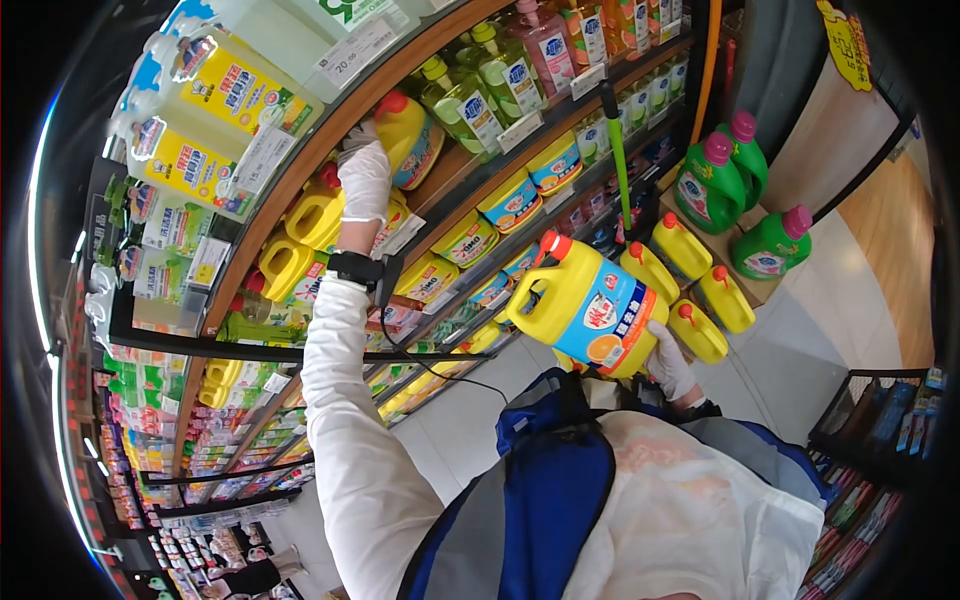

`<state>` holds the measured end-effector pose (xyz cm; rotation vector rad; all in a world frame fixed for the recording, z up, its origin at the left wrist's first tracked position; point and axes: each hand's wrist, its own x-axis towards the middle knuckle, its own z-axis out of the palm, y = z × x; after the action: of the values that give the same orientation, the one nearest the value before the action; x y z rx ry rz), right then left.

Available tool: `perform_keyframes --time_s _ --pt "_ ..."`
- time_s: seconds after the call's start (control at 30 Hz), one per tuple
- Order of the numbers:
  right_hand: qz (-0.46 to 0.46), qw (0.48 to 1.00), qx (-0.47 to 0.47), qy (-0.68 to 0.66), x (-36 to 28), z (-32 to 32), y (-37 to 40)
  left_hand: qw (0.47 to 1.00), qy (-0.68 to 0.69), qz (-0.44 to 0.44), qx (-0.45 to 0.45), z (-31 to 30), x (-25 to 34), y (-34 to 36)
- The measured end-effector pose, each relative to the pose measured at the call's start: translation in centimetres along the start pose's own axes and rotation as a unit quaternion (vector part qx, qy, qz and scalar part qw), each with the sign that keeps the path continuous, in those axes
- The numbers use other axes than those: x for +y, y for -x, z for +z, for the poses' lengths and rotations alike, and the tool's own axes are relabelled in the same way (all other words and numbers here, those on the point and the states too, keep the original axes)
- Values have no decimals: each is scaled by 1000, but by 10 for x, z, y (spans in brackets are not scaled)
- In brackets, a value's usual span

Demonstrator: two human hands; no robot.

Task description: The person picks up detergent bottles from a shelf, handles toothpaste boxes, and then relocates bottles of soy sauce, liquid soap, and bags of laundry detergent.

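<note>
Left hand (365,178), gloved, reaches high on an outstretched arm, back toward the camera; right hand (670,367), gloved, sits low near the chest, fingers curled, gripping.

Stock and fittings around me in the cleaning aisle.
Big jugs with yellow labels (235,90) crowd the top shelf above me, with a price tag (352,55) on its edge. Pale green soap bottles (462,105) and a pink bottle (545,45) stand one shelf lower. A green pole (619,165) stands by the shelving. To my right, green bottles with pink caps (709,185) rise just behind small yellow jugs (725,298), and a wire rack (880,420) sits well apart from them.
</note>
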<state>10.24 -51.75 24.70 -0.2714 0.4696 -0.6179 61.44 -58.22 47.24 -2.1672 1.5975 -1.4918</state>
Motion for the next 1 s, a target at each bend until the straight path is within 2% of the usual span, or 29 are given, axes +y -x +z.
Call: perform_keyframes --time_s 0.03,0.13,0.17,0.4,0.5,0.6,0.63,0.73,0.77,0.87,0.9,1.0 --pt "1 1000 -2 -14 1 -2 0 996 13 -16 -87 -18 7 6" --pt "-1 999 5 -35 3 -6 6 991 33 41 -119 -45 19 20" --pt "-2 999 8 -38 3 -6 7 993 58 54 -84 -44 18 28" --pt "-45 999 14 -8 -6 0 19 983 177 13 -46 -65 20 35" --pt "-47 998 26 -19 -4 -8 19 987 154 2 -49 -67 12 20" --pt "-40 998 37 -30 -3 -13 21 996 66 4 -63 -64 13 10" --pt "-37 998 40 -32 -2 -13 22 995 21 -5 -98 -69 19 7" --pt "-37 998 40 -26 -3 -13 21 999 -35 -14 -31 -61 27 1" --pt "-38 998 39 -21 -3 -13 21 987 7 -52 -152 -57 29 -5" --pt "-26 998 48 -8 -4 -15 22 990 58 -95 -84 -41 36 -9" --pt "-24 999 41 1 -7 -12 23 981 97 -113 -128 -41 35 -16" --pt "-20 999 40 15 -11 -5 27 987 77 -59 -124 -53 27 -13"
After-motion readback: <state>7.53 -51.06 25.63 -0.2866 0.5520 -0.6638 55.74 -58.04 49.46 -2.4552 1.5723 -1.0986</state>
